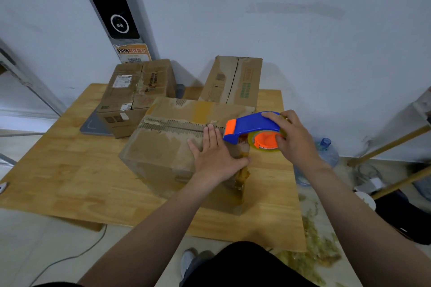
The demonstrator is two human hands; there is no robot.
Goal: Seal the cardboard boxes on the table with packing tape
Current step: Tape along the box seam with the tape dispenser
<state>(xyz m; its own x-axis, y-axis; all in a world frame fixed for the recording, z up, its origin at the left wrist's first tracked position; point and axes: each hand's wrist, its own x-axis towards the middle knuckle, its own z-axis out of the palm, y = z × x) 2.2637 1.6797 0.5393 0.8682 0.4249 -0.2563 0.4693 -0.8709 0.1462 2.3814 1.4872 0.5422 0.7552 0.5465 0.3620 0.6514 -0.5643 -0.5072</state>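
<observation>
Our fingers are in two different states: the left hand (215, 157) lies flat and spread, gripping nothing, palm pressed on the top of the nearest cardboard box (163, 151) close to its right edge, while the right hand (292, 134) is curled around the blue and orange tape dispenser (251, 129), fingers over its handle and thumb side against the orange hub of the roll. We hold the dispenser's orange nose at the right end of the box's centre seam, just beside our left fingertips. A strip of clear, yellowish tape (243, 173) hangs crumpled down the box's right side below our left hand. This box sits in the middle of the wooden table (70, 177); its top shows torn, ridged paper along the seam. Two more boxes stand behind it, one at the back left (137, 91) and one at the back right (233, 79), both near the white wall. Scraps of used tape (312, 247) litter the floor at the table's right corner, near a water jug (326, 151).
</observation>
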